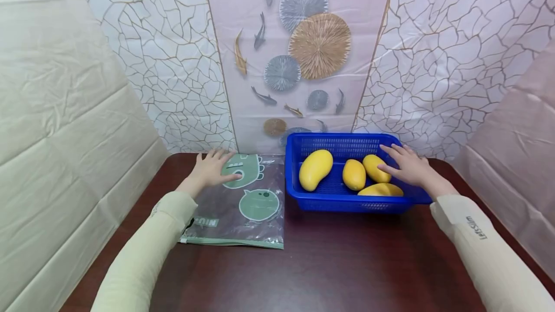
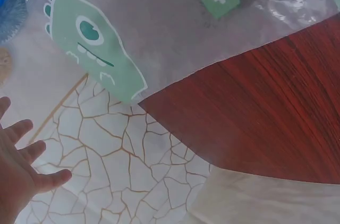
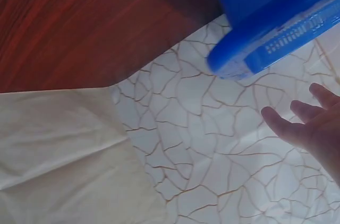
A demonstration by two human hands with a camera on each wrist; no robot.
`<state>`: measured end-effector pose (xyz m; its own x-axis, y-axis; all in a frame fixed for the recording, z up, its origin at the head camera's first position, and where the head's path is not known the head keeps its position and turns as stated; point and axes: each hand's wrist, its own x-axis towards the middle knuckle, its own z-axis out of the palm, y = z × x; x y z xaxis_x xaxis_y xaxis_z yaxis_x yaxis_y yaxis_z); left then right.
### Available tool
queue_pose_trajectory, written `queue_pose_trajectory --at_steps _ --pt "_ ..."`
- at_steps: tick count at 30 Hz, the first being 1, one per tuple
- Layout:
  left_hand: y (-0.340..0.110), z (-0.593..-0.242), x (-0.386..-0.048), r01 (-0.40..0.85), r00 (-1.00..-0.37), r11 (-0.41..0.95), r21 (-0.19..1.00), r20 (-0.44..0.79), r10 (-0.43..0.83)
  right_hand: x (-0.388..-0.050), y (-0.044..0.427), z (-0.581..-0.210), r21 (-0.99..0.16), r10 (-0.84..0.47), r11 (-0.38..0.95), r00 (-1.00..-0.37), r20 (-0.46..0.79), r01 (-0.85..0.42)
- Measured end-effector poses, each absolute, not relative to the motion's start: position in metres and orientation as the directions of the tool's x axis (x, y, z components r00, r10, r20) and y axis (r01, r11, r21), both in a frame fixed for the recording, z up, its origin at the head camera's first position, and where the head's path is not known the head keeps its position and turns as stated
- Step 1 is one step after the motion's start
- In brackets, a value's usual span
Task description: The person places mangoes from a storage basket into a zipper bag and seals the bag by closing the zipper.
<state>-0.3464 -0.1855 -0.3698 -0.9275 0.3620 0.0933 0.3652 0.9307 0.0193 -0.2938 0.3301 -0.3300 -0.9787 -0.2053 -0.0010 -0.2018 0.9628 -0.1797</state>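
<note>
A clear zip bag (image 1: 260, 177) printed with green cartoon monsters lies flat on the table, its green zip strip (image 1: 234, 242) toward the near side. My left hand (image 1: 211, 170) is over the bag's far left part, fingers spread, holding nothing. To the bag's right stands a blue plastic basket (image 1: 347, 204). Inside lie a large curved yellow mango (image 1: 315, 170) and smaller yellow fruits (image 1: 354, 175), several in all. My right hand (image 1: 409, 167) is spread over the basket's right end with nothing in it; whether it touches the rim I cannot tell. Both wrist views show extended fingers.
The dark red-brown wooden table (image 1: 321, 264) extends in front of the bag and basket. A patterned cloth (image 1: 299, 100) hangs behind its far edge. Pale cloth walls (image 1: 56, 148) flank the table on the left and right.
</note>
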Motion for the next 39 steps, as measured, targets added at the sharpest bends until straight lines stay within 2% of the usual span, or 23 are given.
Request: queue_pose_trajectory --at_steps 8,14,18,25,35,39 --pt "-0.181 -0.378 -0.335 0.467 -0.874 0.884 -0.002 0.155 0.461 -0.288 0.311 -0.329 -0.132 -0.289 0.946 -0.955 0.064 -0.296" --pt "-0.184 -0.385 -0.320 0.581 -0.777 0.813 -0.048 0.266 0.571 -0.282 0.295 -0.329 -0.153 -0.344 0.920 -0.931 0.119 -0.360" --pt "-0.188 -0.386 -0.311 0.649 -0.714 0.760 -0.040 0.315 0.626 -0.278 0.284 -0.329 -0.154 -0.368 0.908 -0.918 0.150 -0.390" --pt "-0.189 -0.385 -0.297 0.714 -0.685 0.699 0.040 0.248 0.685 -0.269 0.264 -0.327 -0.150 -0.423 0.876 -0.879 0.219 -0.459" --pt "-0.189 -0.399 -0.269 0.783 -0.611 0.622 0.029 0.228 0.758 -0.258 0.239 -0.343 -0.216 -0.470 0.811 -0.825 0.313 -0.544" --pt "-0.191 -0.407 -0.262 0.786 -0.608 0.617 0.035 0.217 0.764 -0.251 0.227 -0.350 -0.240 -0.477 0.791 -0.812 0.336 -0.563"
